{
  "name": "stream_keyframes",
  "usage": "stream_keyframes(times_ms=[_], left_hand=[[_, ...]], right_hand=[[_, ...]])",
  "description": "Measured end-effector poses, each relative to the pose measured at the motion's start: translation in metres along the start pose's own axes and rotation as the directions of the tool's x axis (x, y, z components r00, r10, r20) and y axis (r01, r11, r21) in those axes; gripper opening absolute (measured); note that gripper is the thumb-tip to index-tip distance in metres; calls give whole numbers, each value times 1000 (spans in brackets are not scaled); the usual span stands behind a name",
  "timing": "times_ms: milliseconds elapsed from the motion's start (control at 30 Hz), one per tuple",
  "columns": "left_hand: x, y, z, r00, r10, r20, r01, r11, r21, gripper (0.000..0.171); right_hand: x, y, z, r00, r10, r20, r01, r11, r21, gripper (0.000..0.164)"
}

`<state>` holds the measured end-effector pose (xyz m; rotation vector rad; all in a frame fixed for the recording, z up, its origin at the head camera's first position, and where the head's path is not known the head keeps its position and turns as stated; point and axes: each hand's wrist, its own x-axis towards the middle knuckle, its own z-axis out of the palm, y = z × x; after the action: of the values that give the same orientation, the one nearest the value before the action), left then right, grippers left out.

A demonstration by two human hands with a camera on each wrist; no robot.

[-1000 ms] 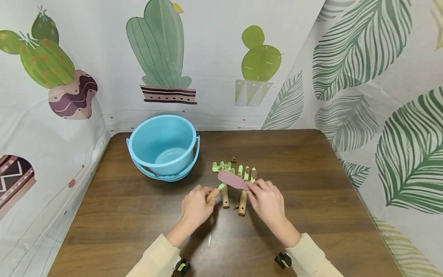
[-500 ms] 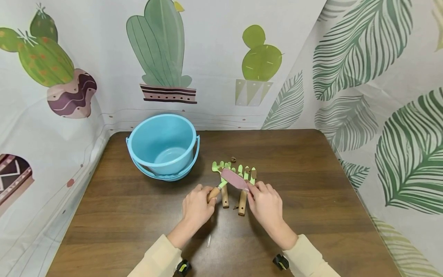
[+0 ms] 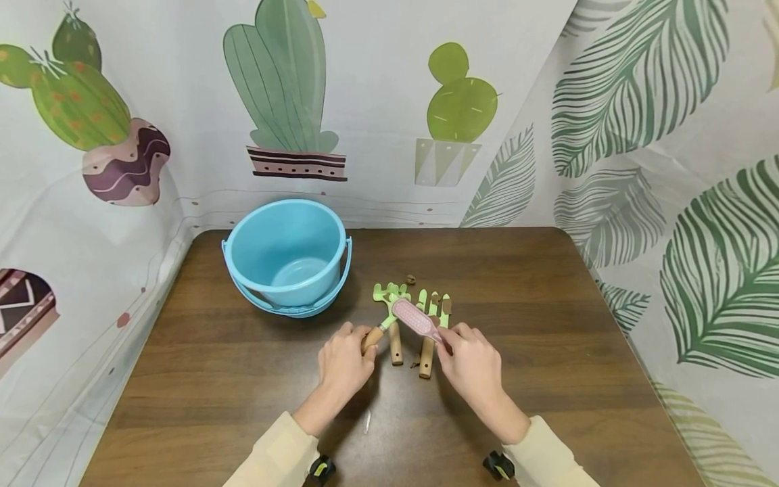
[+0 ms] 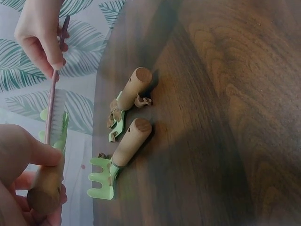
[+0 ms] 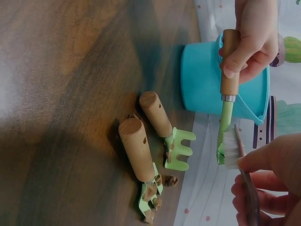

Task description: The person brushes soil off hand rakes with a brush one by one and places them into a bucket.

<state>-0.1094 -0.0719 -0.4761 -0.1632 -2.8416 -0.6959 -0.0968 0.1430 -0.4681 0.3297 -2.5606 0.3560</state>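
In the head view my left hand [image 3: 345, 358] grips the wooden handle [image 3: 372, 338] of a small green hand rake [image 3: 388, 319]. My right hand [image 3: 471, 358] pinches the handle of a pink brush [image 3: 415, 318], its textured back facing up. White bristles [image 5: 231, 148] lie right against the rake's green head in the right wrist view. Below them on the table lie a second green hand rake [image 4: 101, 179] and a green garden fork [image 5: 136, 148], both wooden-handled. Brown clumps [image 5: 149, 192] cling to the fork's prongs.
A light blue bucket [image 3: 286, 294] with its handle lowered stands at the table's back left. One brown crumb [image 3: 410, 279] lies beyond the tools, and a small pale strip [image 3: 368, 423] nearer me. Printed cloth [image 3: 377, 101] hangs behind the brown table [image 3: 517, 270].
The brush head has shifted a little right and down along the held rake, and its dotted back shows more sharply now. My left hand has barely moved.
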Motion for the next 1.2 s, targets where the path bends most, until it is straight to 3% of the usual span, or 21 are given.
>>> stream_keyframes(times_ms=[400, 1000, 1200], left_hand=[[3, -8, -1, 998, 11, -61, -10, 1000, 20, 23], [3, -13, -3, 999, -12, -53, 13, 1000, 13, 24], [3, -15, -3, 998, -5, -69, 6, 1000, 8, 23]], right_hand=[[-10, 10, -9, 1000, 17, 21, -17, 1000, -4, 22], [-12, 29, -7, 999, 37, 10, -37, 999, -29, 22], [-12, 29, -7, 1000, -7, -6, 7, 1000, -14, 23]])
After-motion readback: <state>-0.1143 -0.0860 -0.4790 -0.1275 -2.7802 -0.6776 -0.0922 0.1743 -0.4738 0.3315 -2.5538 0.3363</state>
